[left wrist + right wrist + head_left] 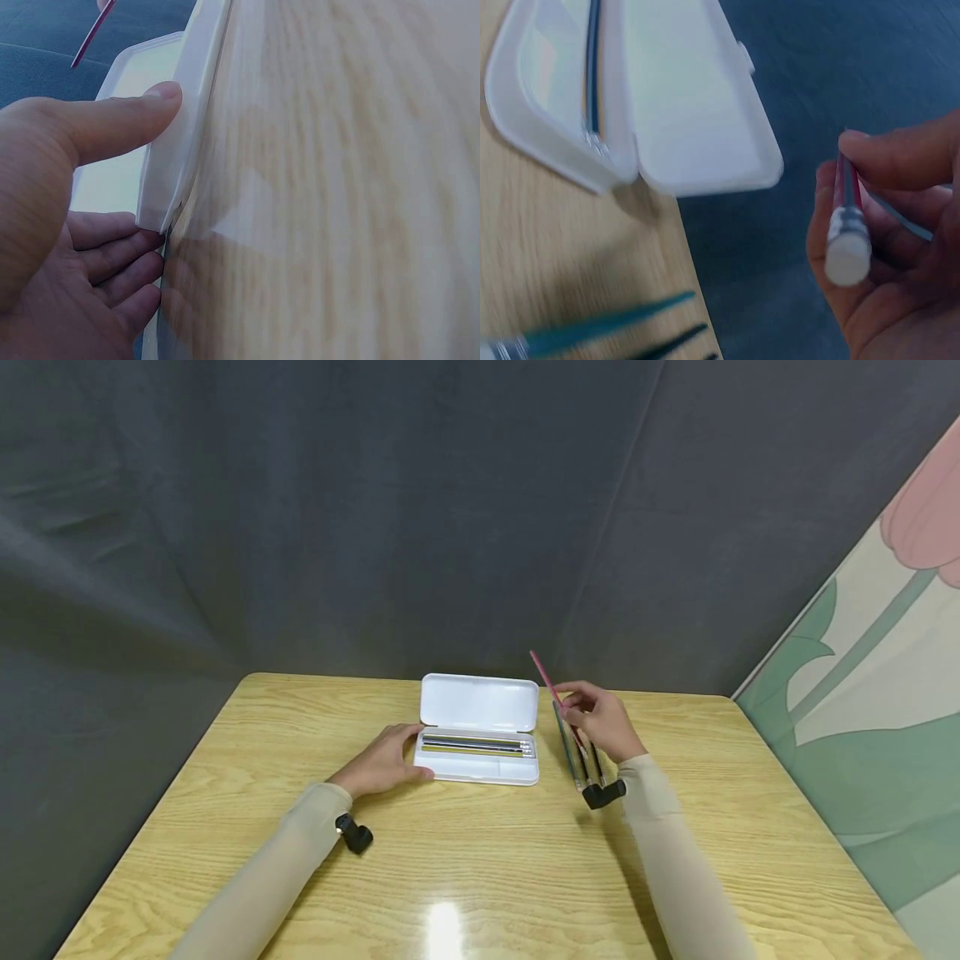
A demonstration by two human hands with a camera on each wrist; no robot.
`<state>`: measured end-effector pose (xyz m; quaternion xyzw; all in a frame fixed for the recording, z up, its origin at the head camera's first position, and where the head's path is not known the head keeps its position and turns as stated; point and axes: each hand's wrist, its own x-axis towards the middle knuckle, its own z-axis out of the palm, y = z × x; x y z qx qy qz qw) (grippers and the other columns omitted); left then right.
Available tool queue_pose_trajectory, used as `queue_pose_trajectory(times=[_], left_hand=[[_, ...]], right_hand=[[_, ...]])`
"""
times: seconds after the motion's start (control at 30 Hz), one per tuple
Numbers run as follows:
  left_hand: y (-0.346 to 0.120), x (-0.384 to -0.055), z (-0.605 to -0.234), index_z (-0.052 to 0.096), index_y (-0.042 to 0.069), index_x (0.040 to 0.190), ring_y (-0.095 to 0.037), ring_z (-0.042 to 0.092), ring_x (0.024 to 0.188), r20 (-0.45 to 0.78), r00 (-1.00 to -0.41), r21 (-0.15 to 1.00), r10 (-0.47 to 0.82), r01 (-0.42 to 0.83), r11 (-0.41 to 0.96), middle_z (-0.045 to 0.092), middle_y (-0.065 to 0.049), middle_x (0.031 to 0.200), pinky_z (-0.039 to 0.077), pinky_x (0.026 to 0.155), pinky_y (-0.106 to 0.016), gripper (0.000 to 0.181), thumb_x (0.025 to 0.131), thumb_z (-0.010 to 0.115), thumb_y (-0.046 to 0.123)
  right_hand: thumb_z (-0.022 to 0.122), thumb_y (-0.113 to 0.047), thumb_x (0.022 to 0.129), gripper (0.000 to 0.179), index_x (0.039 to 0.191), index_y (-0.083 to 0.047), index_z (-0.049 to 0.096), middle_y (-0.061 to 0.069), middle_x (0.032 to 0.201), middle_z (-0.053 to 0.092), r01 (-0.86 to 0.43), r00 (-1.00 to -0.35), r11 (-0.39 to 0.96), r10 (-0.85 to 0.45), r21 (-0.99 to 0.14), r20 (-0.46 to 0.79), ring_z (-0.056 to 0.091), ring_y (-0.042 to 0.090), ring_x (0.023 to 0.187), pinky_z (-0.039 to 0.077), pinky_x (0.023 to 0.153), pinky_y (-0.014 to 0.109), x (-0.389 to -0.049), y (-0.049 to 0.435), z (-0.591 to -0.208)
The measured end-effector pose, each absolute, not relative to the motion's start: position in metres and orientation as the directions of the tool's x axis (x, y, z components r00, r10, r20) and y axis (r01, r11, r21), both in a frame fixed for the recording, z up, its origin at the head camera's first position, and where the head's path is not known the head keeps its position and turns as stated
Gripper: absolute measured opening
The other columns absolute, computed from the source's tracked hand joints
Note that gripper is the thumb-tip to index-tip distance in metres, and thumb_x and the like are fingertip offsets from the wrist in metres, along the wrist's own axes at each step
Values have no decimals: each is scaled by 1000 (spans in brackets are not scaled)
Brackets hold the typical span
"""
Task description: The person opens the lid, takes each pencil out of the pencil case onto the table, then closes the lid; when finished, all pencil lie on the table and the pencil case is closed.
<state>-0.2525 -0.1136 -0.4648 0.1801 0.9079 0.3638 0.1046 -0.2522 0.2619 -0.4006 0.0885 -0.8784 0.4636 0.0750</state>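
Note:
A white pencil case (pixel 459 767) lies on the table with its lid (pixel 480 702) raised at the back. Several pencils (pixel 474 744) lie side by side in its rear compartment, eraser ends to the right. My left hand (pixel 384 762) grips the case's left end, thumb (pixel 135 124) along the front wall and fingers round the side. Between thumb and fingers, my right hand (pixel 603 722) pinches a red pencil (pixel 847 191), raised and tilted with its white eraser toward the wrist. Under that hand lie more pencils, a teal pencil (pixel 564 739) and several dark ones, partly hidden.
The wooden table (pixel 465 843) ends behind the case at a dark grey cloth (pixel 450 527). A flower-patterned cloth (pixel 885 693) hangs along the right side. A small black camera sits on each wrist.

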Motion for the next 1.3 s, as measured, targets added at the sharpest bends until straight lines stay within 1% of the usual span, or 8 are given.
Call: queue_pose_trajectory(times=[0.2, 0.4, 0.57, 0.67, 0.77, 0.93, 1.1, 1.3], left_hand=[[-113, -253, -466, 37, 17, 157, -32, 29, 154, -53, -911, 706, 408, 255, 661, 36, -10, 163, 29, 124, -57, 94, 82, 81, 52], [-115, -254, -466, 37, 18, 157, -32, 29, 154, -52, -909, 709, 413, 258, 656, 36, -10, 163, 29, 124, -57, 94, 82, 81, 52], [-116, -253, -464, 36, 18, 158, -33, 29, 154, -56, -910, 703, 411, 256, 664, 35, -11, 163, 30, 123, -58, 93, 83, 80, 51], [-116, -252, -464, 36, 17, 158, -34, 30, 153, -52, -910, 700, 412, 260, 664, 36, -11, 163, 30, 123, -59, 93, 83, 80, 51], [-116, -252, -464, 36, 17, 157, -33, 30, 153, -52, -911, 702, 408, 257, 664, 36, -11, 163, 30, 123, -58, 92, 83, 80, 50], [-116, -252, -465, 37, 16, 157, -34, 30, 153, -49, -912, 704, 408, 259, 662, 36, -11, 163, 29, 123, -58, 92, 83, 80, 50], [-116, -252, -466, 37, 16, 157, -34, 30, 153, -46, -912, 705, 407, 259, 660, 36, -12, 163, 29, 123, -58, 92, 83, 80, 49], [-116, -253, -467, 37, 16, 157, -33, 30, 153, -44, -912, 711, 409, 259, 654, 36, -11, 162, 29, 124, -58, 91, 83, 81, 47]], right_hand=[[64, -5, 97, 35, 132, -7, 65, 14, 101, 67, -184, -974, 528, 13, -829, 225, 66, 9, 78, 58, 68, 24, -247, 290, -398], [62, -9, 100, 37, 137, -5, 61, 18, 105, 67, -84, -978, 534, 116, -842, 172, 64, 1, 71, 58, 68, 20, -240, 315, -400], [62, -11, 99, 40, 138, -4, 60, 16, 105, 68, 8, -981, 591, 162, -806, 108, 67, 7, 76, 62, 73, 27, -239, 329, -407], [63, -12, 97, 39, 136, -4, 62, 14, 101, 70, 48, -982, 645, 169, -762, 81, 68, 10, 77, 62, 72, 32, -242, 335, -416], [62, -13, 97, 37, 133, -5, 64, 11, 98, 71, 83, -984, 693, 172, -716, 52, 68, 10, 74, 59, 66, 29, -246, 340, -427], [63, -13, 94, 37, 129, -4, 65, 15, 98, 73, 88, -987, 762, 156, -642, 50, 63, 11, 67, 50, 57, 26, -251, 339, -440], [66, -14, 92, 37, 127, -2, 66, 14, 95, 76, 80, -989, 816, 137, -572, 56, 61, 12, 66, 46, 58, 26, -253, 333, -448], [69, -19, 92, 42, 130, -2, 65, 7, 80, 75, 81, -992, 844, 119, -531, 37, 57, 13, 62, 44, 59, 27, -255, 332, -452]])
